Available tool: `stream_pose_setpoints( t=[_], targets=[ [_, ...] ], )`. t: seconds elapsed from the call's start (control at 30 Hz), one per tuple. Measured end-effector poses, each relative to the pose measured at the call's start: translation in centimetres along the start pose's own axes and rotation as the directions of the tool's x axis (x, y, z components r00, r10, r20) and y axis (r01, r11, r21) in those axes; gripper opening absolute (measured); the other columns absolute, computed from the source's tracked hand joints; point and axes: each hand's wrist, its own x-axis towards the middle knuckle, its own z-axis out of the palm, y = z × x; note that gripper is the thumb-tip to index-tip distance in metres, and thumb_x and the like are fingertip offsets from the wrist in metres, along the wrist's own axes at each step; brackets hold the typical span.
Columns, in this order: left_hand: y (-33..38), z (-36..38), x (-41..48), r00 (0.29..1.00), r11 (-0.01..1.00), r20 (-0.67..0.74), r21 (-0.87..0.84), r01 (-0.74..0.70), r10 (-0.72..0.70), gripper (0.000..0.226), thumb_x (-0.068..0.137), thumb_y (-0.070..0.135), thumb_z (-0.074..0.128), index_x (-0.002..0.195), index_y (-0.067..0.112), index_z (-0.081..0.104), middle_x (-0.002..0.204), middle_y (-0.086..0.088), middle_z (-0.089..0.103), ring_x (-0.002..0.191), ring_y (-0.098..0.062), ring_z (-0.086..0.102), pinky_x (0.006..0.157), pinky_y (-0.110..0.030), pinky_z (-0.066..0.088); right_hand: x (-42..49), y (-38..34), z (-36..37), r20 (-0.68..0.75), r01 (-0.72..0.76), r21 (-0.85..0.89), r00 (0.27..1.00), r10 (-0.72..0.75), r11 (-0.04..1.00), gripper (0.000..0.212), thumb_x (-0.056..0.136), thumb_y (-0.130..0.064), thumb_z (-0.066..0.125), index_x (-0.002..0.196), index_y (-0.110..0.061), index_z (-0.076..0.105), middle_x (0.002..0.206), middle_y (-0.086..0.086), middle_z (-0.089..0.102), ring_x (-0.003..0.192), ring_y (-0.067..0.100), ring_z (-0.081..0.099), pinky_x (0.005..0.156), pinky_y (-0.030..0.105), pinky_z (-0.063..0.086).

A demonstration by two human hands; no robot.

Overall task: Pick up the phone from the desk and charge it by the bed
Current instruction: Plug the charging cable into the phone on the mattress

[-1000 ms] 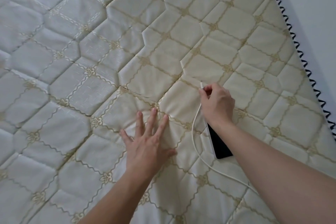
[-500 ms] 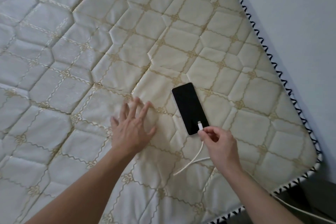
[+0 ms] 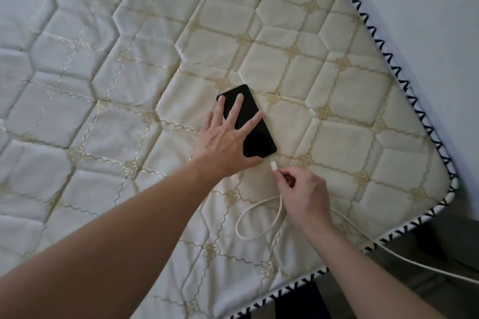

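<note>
Phone looks stiff, smooth, slippery on soft mattress; left hand lies open, flat upon it; right hand pinches cable plug just beside its lower edge.

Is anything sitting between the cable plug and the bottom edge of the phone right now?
Nothing visible. The plug pinched in the right hand points at the phone across bare mattress. The left hand lies flat on the phone, its thumb just beside that gap.

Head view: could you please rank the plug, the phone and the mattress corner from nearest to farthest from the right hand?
1. Plug: pinched in the right hand.
2. Phone: just beyond, under the left hand.
3. Mattress corner: far right.
</note>
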Motion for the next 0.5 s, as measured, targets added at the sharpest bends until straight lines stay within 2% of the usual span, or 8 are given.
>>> stream_pose_setpoints(
  t=[0.2, 0.3, 0.4, 0.5],
  targets=[
    [-1.4, -1.9, 2.3, 0.999, 0.999, 0.043, 0.025, -0.031, 0.030, 0.104, 0.072, 0.084, 0.045, 0.152, 0.048, -0.011, 0.165, -0.002, -0.022, 0.150, -0.038, -0.016, 0.121, -0.059, 0.005, 2.6, 0.6, 1.0, -0.018, 0.128, -0.107, 0.991, -0.130, 0.986, 0.019, 0.090, -0.029, 0.062, 0.081, -0.015, 0.070, 0.075, 0.005, 0.071, 0.071, 0.029, 0.062, 0.064, 0.037, 0.049],
    [-2.3, -3.2, 4.3, 0.999, 1.000, 0.052, 0.017, -0.014, 0.013, 0.112, 0.068, 0.088, 0.040, 0.154, 0.039, -0.012, 0.165, 0.003, -0.019, 0.151, -0.032, -0.016, 0.121, -0.058, 0.006, 3.9, 0.4, 1.4, -0.012, 0.161, -0.128, 0.986, -0.164, 0.979, 0.021, 0.089, -0.031, 0.061, 0.077, -0.014, 0.067, 0.073, 0.003, 0.068, 0.072, 0.027, 0.059, 0.063, 0.037, 0.047],
    [-3.2, -4.4, 6.5, 0.999, 1.000, 0.045, 0.007, 0.011, -0.011, 0.110, 0.074, 0.086, 0.038, 0.156, 0.032, -0.012, 0.165, 0.009, -0.017, 0.152, -0.025, -0.014, 0.121, -0.058, 0.005, 5.5, -0.1, 1.7, -0.054, 0.211, -0.144, 0.974, -0.220, 0.967, 0.024, 0.088, -0.029, 0.060, 0.071, -0.013, 0.063, 0.068, 0.002, 0.064, 0.068, 0.025, 0.056, 0.060, 0.036, 0.045],
    [-3.8, -5.3, 8.2, 1.000, 0.998, 0.013, 0.057, 0.013, -0.014, 0.107, 0.079, 0.084, 0.039, 0.156, 0.031, -0.012, 0.165, 0.006, -0.018, 0.152, -0.022, -0.015, 0.122, -0.056, 0.001, 7.1, -0.7, 2.0, -0.056, 0.253, -0.149, 0.963, -0.263, 0.956, 0.028, 0.090, -0.030, 0.057, 0.068, -0.014, 0.058, 0.065, 0.001, 0.059, 0.066, 0.023, 0.052, 0.061, 0.036, 0.044]
  ],
)
